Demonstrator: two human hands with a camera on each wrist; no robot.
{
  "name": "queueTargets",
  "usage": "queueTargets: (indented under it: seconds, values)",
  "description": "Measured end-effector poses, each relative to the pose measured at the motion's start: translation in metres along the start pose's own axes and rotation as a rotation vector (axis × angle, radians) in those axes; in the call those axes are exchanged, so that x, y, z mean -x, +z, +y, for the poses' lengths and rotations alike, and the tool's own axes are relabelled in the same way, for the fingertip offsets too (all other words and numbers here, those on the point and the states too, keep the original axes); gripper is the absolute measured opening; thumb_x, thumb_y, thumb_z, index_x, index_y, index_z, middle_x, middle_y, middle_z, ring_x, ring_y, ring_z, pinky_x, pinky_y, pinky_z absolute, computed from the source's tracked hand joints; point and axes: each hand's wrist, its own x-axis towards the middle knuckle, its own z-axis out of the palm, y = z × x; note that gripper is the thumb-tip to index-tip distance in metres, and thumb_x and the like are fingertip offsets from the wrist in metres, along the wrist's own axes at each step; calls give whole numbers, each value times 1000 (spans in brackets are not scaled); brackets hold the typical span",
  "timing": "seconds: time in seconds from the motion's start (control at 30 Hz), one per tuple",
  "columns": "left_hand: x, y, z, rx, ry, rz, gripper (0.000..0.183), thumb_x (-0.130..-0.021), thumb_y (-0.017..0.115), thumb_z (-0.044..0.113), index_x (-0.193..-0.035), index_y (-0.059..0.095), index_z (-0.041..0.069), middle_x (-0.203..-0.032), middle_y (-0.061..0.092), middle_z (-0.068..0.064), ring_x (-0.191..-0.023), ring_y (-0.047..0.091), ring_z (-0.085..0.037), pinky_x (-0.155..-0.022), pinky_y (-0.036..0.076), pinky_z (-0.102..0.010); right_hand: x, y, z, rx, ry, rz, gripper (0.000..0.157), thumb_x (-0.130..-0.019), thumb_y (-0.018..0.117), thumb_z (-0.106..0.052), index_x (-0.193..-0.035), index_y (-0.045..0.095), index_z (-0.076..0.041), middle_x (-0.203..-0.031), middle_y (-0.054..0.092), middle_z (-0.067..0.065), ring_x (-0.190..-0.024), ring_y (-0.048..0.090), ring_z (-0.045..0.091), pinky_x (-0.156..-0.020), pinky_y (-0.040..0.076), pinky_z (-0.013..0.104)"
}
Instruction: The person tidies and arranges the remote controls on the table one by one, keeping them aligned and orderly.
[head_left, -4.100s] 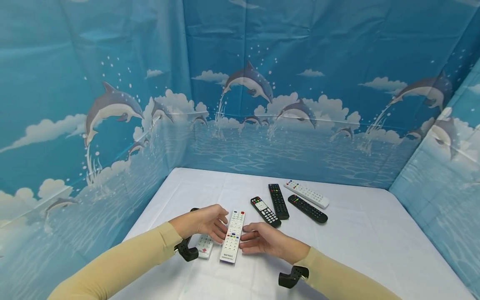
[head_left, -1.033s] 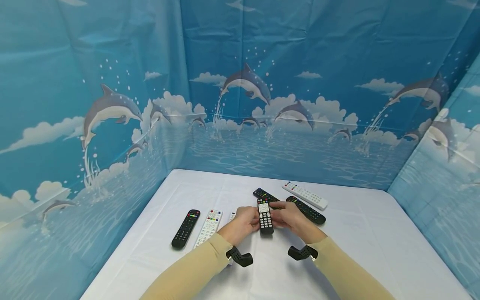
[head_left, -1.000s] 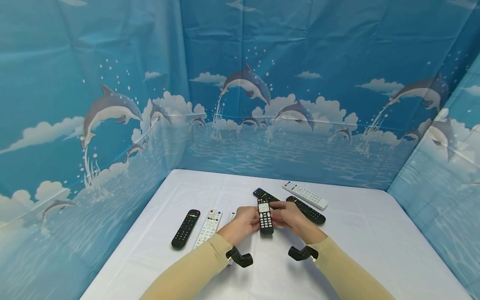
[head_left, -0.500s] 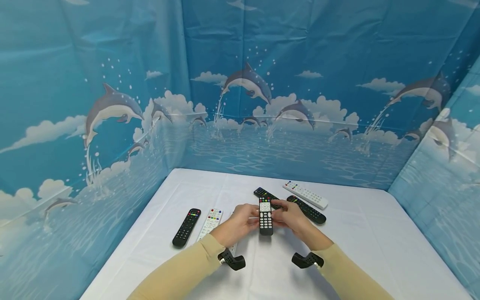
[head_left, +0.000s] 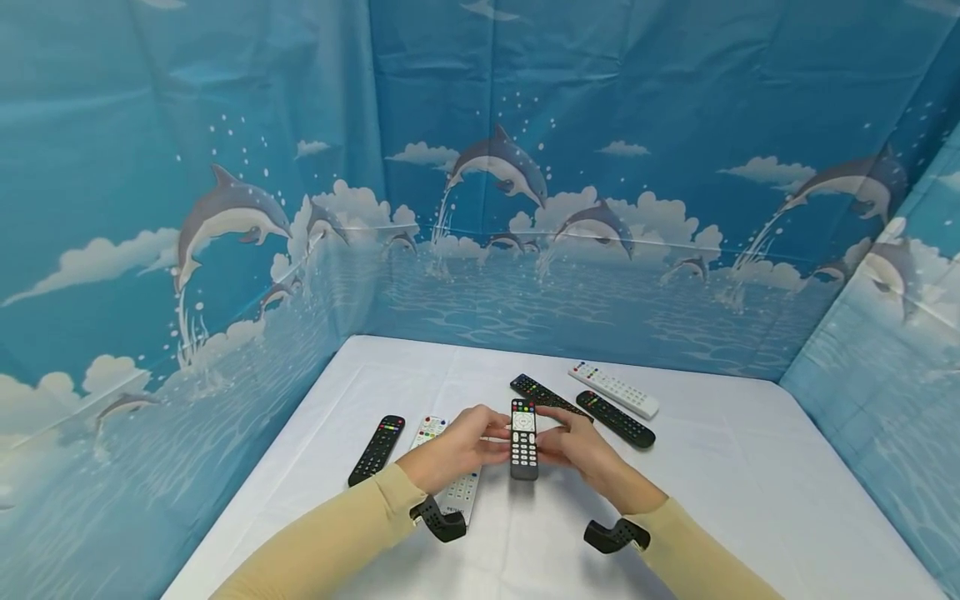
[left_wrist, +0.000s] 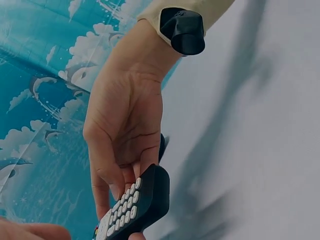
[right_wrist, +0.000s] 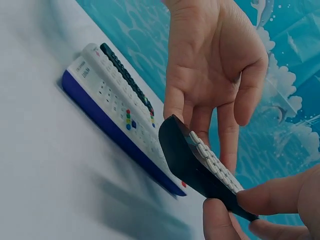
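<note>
In the head view a black remote control (head_left: 523, 446) with white keys stands tilted over the tabletop, keys facing me, between my two hands. My right hand (head_left: 588, 454) pinches its right side; the right wrist view has the thumb of that right hand (right_wrist: 272, 197) on the remote (right_wrist: 185, 157), fingers beneath. At the other side is my left hand (head_left: 457, 450), fingers extended against or behind the edge. Its thumb stays apart from the remote in the right wrist view. Under my left arm lies a white remote (head_left: 460, 493), partly hidden.
Farther left lie another white remote (head_left: 429, 428), mostly covered by my left hand, and a black one (head_left: 377, 450). Behind the hands are a slanted black remote (head_left: 542, 392), a second black remote (head_left: 615, 419) and a white one (head_left: 613, 389). Dolphin-printed curtains (head_left: 480, 292) enclose the white table (head_left: 735, 483).
Four seconds ago my hands were around the white remote and the black one lay on the table. Lately the held remote shifted slightly left and nearer; my left hand moved left. A back black remote was turned diagonal.
</note>
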Motion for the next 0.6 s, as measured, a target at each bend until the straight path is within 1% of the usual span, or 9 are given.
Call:
queueTargets:
  seconds: [0.13, 0.3, 0.4, 0.53, 0.6]
  values:
    - [3, -5, -1, -11, -22, -7, 44, -89, 46, -1, -132, 52, -13, -120, 50, -30, -108, 58, -39, -94, 51, -49, 4, 4, 4, 3, 9, -3, 68, -85, 64, 7, -149, 46, -7, -101, 67, 21, -86, 69, 24, -81, 59, 41]
    - [6, -8, -2, -48, -53, 9, 40, -91, 49, 1, -129, 54, -12, -118, 53, -30, -103, 60, -38, -94, 52, -50, 8, 9, 13, -10, 37, -21, 69, -86, 63, 4, -151, 42, -4, -100, 67, 20, -82, 69, 21, -79, 60, 38]
    - [7, -10, -5, -80, -72, 8, 39, -91, 51, 4, -127, 53, -12, -119, 54, -31, -102, 60, -38, -94, 51, -52, 9, 12, 18, -28, 57, -31, 67, -87, 62, 3, -151, 41, -2, -102, 66, 22, -80, 70, 21, -77, 60, 37]
    - [8, -13, -8, -101, -101, 3, 41, -90, 53, 6, -126, 51, -12, -117, 53, -30, -102, 60, -38, -93, 52, -52, 13, 14, 23, -61, 76, -62, 66, -87, 61, 4, -150, 40, 0, -106, 64, 24, -81, 70, 22, -77, 60, 37]
    - [9, -15, -9, -113, -106, 2, 41, -89, 52, 6, -126, 51, -12, -116, 53, -30, -101, 60, -38, -92, 52, -52, 15, 14, 24, -64, 85, -88, 66, -89, 60, 4, -151, 38, 1, -107, 65, 25, -82, 70, 23, -78, 60, 38]
